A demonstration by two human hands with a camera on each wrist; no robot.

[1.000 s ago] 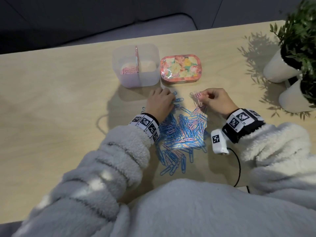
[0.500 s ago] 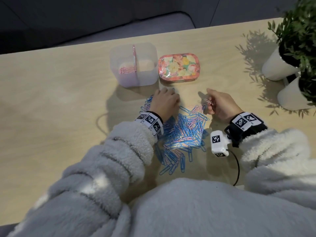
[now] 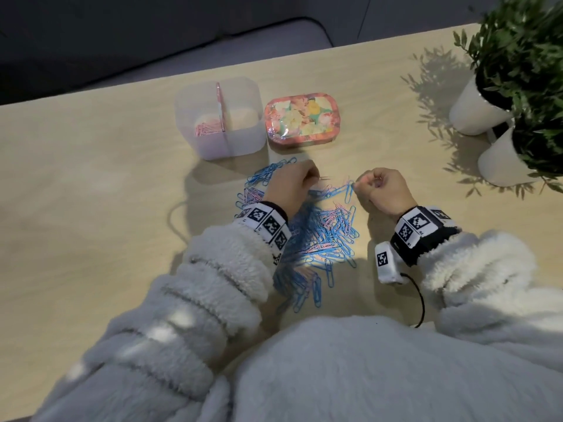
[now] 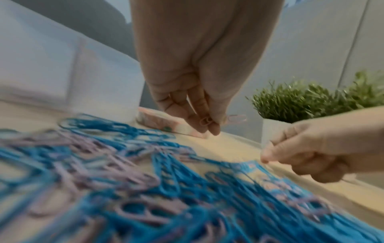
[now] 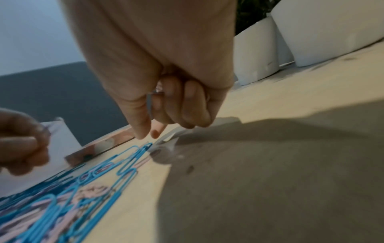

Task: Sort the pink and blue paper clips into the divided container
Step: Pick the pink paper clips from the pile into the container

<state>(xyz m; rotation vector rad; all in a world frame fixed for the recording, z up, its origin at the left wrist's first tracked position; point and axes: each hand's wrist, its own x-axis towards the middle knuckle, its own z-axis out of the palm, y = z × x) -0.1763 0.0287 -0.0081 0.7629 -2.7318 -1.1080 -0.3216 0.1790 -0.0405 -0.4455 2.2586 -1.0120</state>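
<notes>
A heap of blue and pink paper clips (image 3: 320,236) lies on the wooden table in front of me. Behind it stands the clear divided container (image 3: 243,138), with pink clips (image 3: 207,127) in its left compartment. My left hand (image 3: 313,177) hovers over the heap's far edge and pinches pink clips (image 4: 236,118) between thumb and fingers. My right hand (image 3: 355,185) is curled round a few pink clips (image 5: 150,105). Its thumb and forefinger tips sit right at the end of a blue clip (image 5: 143,149) on the heap's far right edge.
A floral lid (image 3: 301,118) lies just right of the container. Two white pots with green plants (image 3: 475,111) stand at the table's right edge. A black cable (image 3: 419,300) runs from my right wrist.
My right hand has come down and left to the heap's edge, and the pink clips once showing at its fingertips are now tucked into the curled fingers. The left hand stays over the heap.
</notes>
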